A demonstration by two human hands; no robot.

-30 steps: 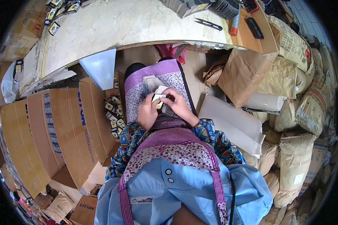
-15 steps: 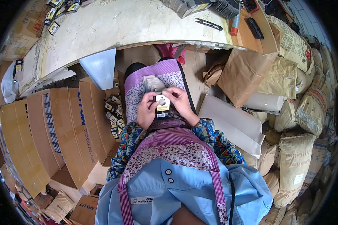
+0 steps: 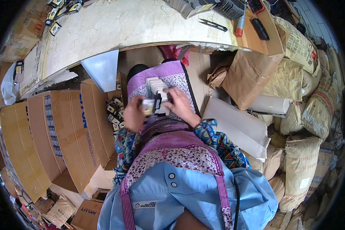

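Observation:
My left hand, smeared by motion, pinches a small card package with a pale round spot and yellowish print. It is just left of my lap's middle. A fanned stack of pale cards lies on the purple flowered apron over my lap. My right hand is at the stack's near right side, its thumb and bent fingers around the edge of a black-and-white card. Left of my legs, an open carton holds many loose packages of the same kind.
Ahead is a worn pale worktable with thread snips, stacked cards and a wooden tray. Another open carton stands at left. Brown paper, a white sheet and filled sacks crowd the right.
The package held up between both hands has moved left in my left hand. My right hand has come down onto the cards on my lap.

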